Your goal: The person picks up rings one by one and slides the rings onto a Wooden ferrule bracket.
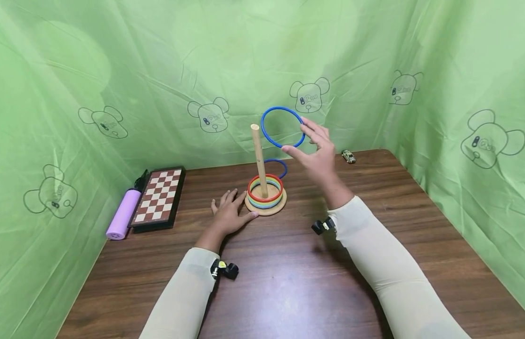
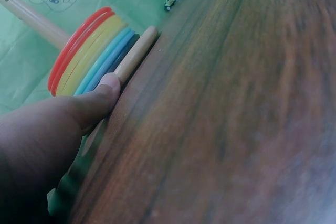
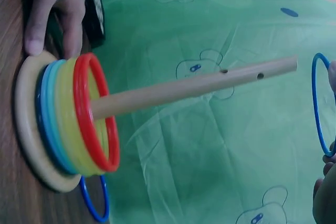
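My right hand (image 1: 319,155) pinches a blue ring (image 1: 262,123) between thumb and fingers, in the air just right of the top of a wooden peg (image 1: 259,157). The peg stands upright on a round wooden base (image 1: 280,207). Stacked around its foot are a red ring (image 3: 84,114), yellow rings (image 3: 65,114) below it, then light blue and dark blue ones. My left hand (image 1: 229,217) rests on the table at the base's left, fingers spread, with the thumb touching the base's edge. In the right wrist view the held ring is near the peg's tip.
Another blue ring (image 1: 284,168) lies on the table behind the base. A checkered board (image 1: 158,195) and a purple cylinder (image 1: 123,214) are at the left. A small toy car (image 1: 348,156) sits near the back edge, before green curtains (image 1: 254,56).
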A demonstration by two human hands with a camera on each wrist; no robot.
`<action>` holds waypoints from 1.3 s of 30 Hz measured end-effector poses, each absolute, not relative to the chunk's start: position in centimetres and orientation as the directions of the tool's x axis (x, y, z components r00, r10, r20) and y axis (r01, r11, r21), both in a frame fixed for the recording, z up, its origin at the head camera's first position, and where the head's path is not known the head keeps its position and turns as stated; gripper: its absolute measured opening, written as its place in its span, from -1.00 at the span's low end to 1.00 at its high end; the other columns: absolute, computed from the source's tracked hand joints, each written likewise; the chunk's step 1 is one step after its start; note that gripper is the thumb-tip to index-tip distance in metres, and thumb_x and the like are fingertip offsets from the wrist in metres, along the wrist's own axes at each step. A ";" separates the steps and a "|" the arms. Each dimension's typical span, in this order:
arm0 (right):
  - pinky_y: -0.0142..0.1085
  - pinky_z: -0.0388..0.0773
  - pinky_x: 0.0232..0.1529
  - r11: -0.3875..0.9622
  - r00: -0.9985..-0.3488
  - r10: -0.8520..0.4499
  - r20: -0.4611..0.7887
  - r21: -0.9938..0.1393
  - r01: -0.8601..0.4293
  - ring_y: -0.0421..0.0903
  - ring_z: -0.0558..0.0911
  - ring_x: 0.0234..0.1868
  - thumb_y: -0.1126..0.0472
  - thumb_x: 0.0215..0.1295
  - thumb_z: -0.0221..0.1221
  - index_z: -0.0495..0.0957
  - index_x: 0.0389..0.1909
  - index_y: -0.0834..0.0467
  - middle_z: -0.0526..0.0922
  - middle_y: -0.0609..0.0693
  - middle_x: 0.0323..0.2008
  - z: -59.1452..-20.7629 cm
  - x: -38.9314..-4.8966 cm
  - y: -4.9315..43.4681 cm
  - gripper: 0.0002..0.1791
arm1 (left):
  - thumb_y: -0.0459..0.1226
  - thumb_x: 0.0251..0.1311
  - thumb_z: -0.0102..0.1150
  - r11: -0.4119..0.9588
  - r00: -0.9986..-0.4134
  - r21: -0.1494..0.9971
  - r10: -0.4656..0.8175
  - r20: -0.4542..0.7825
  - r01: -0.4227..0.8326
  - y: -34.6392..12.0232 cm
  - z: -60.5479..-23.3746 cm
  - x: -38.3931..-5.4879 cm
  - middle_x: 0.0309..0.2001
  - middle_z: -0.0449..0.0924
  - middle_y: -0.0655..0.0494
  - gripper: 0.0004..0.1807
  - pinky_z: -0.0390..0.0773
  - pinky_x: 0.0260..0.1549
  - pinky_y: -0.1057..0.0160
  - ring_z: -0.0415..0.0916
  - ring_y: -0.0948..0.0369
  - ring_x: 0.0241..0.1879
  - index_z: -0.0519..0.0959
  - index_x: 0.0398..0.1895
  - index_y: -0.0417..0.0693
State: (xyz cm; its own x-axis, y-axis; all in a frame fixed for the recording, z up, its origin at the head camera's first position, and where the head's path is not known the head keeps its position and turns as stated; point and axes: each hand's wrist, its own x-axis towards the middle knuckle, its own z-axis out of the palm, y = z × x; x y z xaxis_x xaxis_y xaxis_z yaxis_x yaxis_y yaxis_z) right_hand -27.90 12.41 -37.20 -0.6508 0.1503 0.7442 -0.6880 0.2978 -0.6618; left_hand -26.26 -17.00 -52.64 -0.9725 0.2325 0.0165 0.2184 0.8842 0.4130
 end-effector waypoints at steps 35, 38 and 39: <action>0.08 0.44 0.50 0.384 -0.842 -0.086 0.533 -0.762 -0.522 0.10 0.48 0.45 0.11 0.01 0.73 0.64 0.37 0.31 0.63 0.08 0.48 -45.5 -27.4 9.9 -0.12 | 0.46 0.32 0.22 0.892 -0.973 0.397 0.230 0.014 0.217 -17.0 -52.7 -26.2 0.77 0.06 -0.12 0.06 -0.27 0.56 -0.64 -0.12 -0.21 0.78 0.21 0.77 0.26; 0.11 0.41 0.54 0.383 -0.856 -0.097 0.508 -0.775 -0.503 0.11 0.47 0.48 0.11 0.01 0.73 0.63 0.37 0.33 0.63 0.09 0.48 -45.9 -27.4 9.9 -0.11 | 0.47 0.33 0.21 0.891 -0.972 0.397 0.233 0.014 0.219 -17.0 -52.7 -26.2 0.77 0.05 -0.13 0.06 -0.27 0.55 -0.65 -0.13 -0.21 0.78 0.21 0.77 0.24; 0.11 0.40 0.55 0.385 -0.858 -0.104 0.502 -0.775 -0.500 0.11 0.47 0.49 0.10 0.02 0.73 0.63 0.37 0.34 0.63 0.08 0.48 -46.1 -27.4 9.9 -0.11 | 0.47 0.33 0.21 0.892 -0.972 0.395 0.233 0.013 0.219 -17.0 -52.7 -26.2 0.77 0.05 -0.13 0.07 -0.27 0.56 -0.65 -0.13 -0.21 0.78 0.21 0.77 0.24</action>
